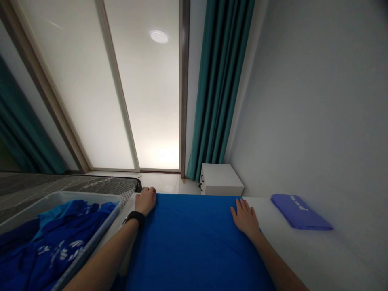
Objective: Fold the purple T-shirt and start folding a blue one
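A bright blue cloth (190,238) lies spread flat on a white table (318,258) in front of me. My left hand (146,201), with a black watch on the wrist, rests at the cloth's far left corner, fingers curled over the table's far edge. My right hand (245,217) lies flat on the cloth's far right corner with fingers stretched out. Neither hand lifts anything.
A clear plastic bin (100,226) at my left holds several crumpled blue garments (51,242). A folded purple cloth (300,212) lies on the table at the right near the wall. Beyond the table stand a small white cabinet (221,180), teal curtains (218,89) and frosted sliding doors (121,89).
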